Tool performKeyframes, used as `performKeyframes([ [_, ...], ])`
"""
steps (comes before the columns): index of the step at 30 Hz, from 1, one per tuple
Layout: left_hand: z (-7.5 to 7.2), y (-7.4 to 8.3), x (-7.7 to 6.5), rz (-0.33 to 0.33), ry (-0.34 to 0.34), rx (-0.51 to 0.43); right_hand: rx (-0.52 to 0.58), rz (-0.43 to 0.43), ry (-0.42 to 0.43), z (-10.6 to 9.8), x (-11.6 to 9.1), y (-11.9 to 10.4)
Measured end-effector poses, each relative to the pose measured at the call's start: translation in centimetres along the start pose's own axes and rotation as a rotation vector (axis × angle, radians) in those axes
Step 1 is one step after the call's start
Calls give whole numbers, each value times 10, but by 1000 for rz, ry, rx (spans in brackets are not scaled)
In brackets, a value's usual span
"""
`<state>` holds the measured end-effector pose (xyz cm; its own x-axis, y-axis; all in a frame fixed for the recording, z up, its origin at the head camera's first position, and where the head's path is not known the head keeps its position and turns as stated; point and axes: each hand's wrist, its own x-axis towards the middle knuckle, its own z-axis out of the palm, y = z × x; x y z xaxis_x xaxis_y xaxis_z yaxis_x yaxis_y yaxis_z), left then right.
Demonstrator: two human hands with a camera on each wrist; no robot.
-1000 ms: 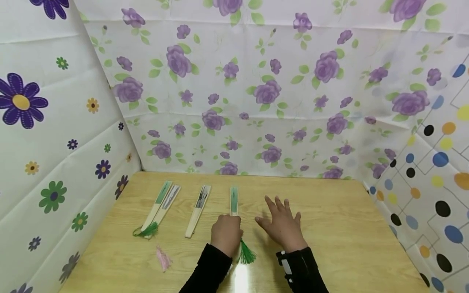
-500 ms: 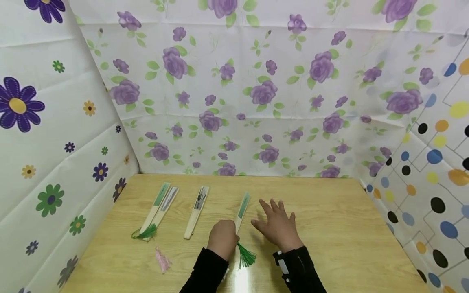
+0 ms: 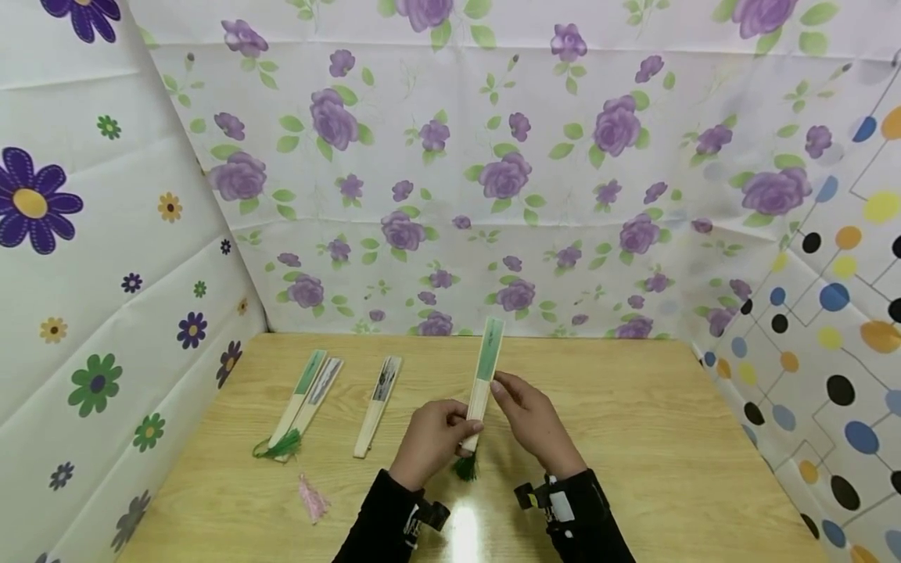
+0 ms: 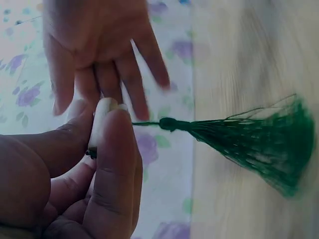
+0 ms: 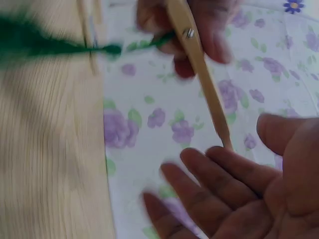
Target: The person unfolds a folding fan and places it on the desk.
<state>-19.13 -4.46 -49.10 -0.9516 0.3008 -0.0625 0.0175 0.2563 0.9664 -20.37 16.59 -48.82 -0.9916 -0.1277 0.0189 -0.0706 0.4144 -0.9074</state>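
Observation:
My left hand (image 3: 435, 439) pinches a folded hand fan (image 3: 487, 360) between thumb and fingers near its pivot end. The fan is raised over the table, tilted, with its green printed end upward. From the pivot end hangs a green tassel (image 4: 254, 137), which the right wrist view shows blurred. My right hand (image 3: 538, 426) is right beside the fan, fingertips at its edge. In the right wrist view its fingers (image 5: 219, 184) are extended, the thumb apart from them, and the fan's side (image 5: 207, 82) with a metal rivet faces the camera.
Two folded fans (image 3: 299, 399) lie side by side at the left, a green tassel (image 3: 281, 446) across their lower ends. Another folded fan (image 3: 378, 407) lies nearer the middle. A pink tassel (image 3: 312, 498) is on the wooden table (image 3: 669, 453). Patterned cloth (image 3: 450, 180) stands behind and at both sides.
My left hand has lifted the fan off the table and turned it upward, its tassel now hanging below. The right hand has come in from the right to the fan's edge.

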Motion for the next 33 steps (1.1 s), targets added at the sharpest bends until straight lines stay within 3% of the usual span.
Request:
performKeyframes([
  [3, 0, -1, 2, -24, -66, -122, 116, -2, 8, 1, 1, -1],
  [6, 2, -3, 3, -24, -92, -153, 222, 22, 5, 2, 3, -2],
  [10, 6, -3, 2, 19, -72, -10, 331, 50, -8, 5, 2, -5],
  [14, 12, -3, 0, 76, -36, 154, 350, 68, 47, 8, 0, -8],
  [18, 13, -4, 0, 87, -43, 159, 351, 87, 74, 8, -1, -9],
  [20, 11, -3, 1, 75, -61, 105, 351, 92, 75, 7, 0, -9],
  [26, 6, -4, 3, -23, -169, -186, 333, 83, 45, 2, -1, -7],
  [29, 5, -5, 2, -51, -185, -232, 330, 81, 20, 1, -2, -6],
  [33, 5, -4, 4, -54, -150, -230, 371, 77, 29, 0, -1, -7],
])
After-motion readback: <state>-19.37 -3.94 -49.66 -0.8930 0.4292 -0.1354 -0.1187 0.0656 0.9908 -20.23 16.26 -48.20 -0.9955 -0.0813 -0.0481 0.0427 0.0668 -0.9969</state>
